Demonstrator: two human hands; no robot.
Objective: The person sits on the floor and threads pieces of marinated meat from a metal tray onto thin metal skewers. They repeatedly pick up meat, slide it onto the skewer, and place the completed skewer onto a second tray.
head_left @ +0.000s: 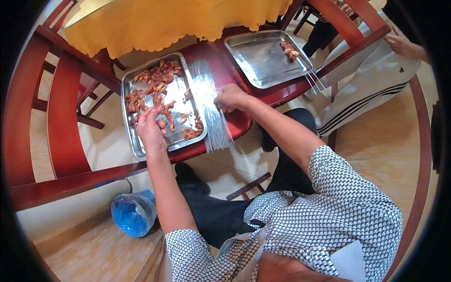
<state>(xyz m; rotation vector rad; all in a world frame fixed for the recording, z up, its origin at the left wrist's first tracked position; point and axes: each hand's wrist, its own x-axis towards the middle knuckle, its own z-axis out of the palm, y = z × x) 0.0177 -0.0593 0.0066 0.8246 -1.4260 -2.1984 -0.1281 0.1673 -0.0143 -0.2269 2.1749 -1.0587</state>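
Note:
My left hand is over the near left part of a metal tray, fingers curled beside pieces of reddish marinated meat. Whatever those fingers pinch is hidden. Right of this tray lies a wide bundle of thin metal skewers, jutting past the seat's near edge. My right hand is closed at the bundle's right side, its fingers on the skewers. In a second metal tray, farther right, a small heap of meat sits threaded on a few skewers, their ends sticking out over the rim.
Both trays rest on red wooden seats. Beyond them hangs a yellow tablecloth. A red chair back stands at left, a blue-lined bin on the floor below. Another person's hand and pale striped trousers are at right.

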